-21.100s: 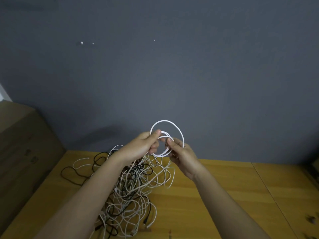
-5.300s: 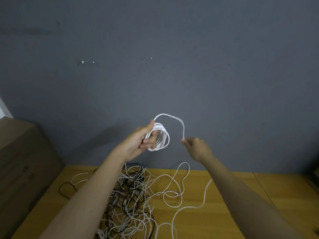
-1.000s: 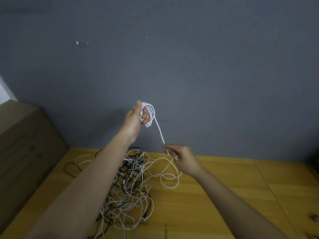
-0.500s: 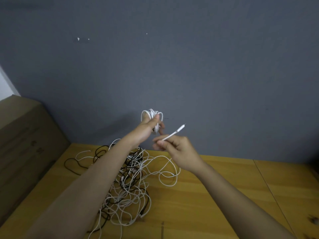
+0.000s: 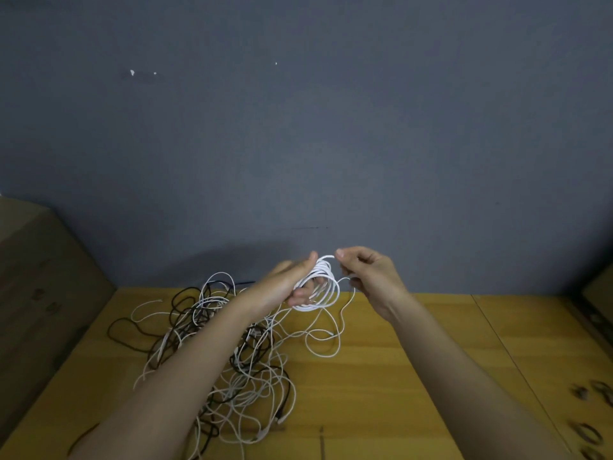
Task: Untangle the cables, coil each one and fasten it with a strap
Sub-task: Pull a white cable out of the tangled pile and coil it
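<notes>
White cable coil (image 5: 320,287) sits raised above the tabletop (image 5: 398,376), looped round my left hand (image 5: 292,283) fingers so turns stay stacked; my right hand (image 5: 368,273), at 3 o'clock, pinches its free end for tucking.

White coil (image 5: 320,287) between both hands

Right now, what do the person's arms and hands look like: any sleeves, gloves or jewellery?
Both forearms are bare as far as the frame shows, no sleeves visible. The left hand and right hand wear no gloves; no rings, watch or wristband show on the visible sides.
</notes>
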Available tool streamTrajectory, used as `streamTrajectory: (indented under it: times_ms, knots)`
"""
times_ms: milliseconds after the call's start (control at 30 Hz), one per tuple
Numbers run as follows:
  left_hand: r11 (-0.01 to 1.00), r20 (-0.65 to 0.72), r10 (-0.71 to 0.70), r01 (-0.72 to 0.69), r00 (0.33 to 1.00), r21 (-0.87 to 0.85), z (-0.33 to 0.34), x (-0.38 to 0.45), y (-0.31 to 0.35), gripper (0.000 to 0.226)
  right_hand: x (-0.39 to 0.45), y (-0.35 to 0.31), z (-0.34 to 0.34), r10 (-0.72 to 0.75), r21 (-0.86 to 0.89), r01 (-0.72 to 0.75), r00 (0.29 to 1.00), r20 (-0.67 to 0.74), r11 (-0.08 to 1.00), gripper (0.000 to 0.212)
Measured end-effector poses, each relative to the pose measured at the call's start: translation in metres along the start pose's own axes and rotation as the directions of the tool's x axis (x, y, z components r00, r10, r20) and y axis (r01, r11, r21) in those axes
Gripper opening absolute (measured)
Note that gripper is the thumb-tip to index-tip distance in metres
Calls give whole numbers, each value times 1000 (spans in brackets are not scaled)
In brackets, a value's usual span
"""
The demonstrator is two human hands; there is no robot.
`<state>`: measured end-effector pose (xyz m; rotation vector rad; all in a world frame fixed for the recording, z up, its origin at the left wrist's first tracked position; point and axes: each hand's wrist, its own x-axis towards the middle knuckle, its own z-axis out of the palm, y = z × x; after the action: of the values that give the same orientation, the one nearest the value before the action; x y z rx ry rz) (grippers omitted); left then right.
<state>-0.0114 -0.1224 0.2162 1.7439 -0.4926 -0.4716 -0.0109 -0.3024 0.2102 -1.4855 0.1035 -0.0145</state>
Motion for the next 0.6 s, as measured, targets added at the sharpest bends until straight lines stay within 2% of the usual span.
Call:
streamTrajectory:
  times_ms: [67,167,267,333,467,533,600]
  knots:
    - [1000,-33,3,-4,999,-20,-9,-2,-4,55,-7,16,4,-17,-42,18,1000,26,999,10]
    - [998,-88,-39,34,995,-53,-14,-1,-11,46,-16,34,14,-118,-191,124,992,45,974,14]
    - [996,-73,-67,62,995,-64,-14,0,-21,45,-28,48,23,-225,-365,204,974,-14,908,11]
    - [996,-39,-81,79,996,-49,-12,2,-30,44,-39,52,25,-269,-465,233,963,-11,854,28]
    - [990,75,-114,119,991,-69,4,6,-47,46,-59,64,21,-157,-539,223,974,166,812,66]
    - [989,157,-116,128,981,-71,17,7,-54,44,-71,74,17,-90,-509,171,980,180,844,66]
    - [990,226,-122,136,967,-49,30,8,-61,46,-85,85,9,-67,-456,113,991,116,883,63]
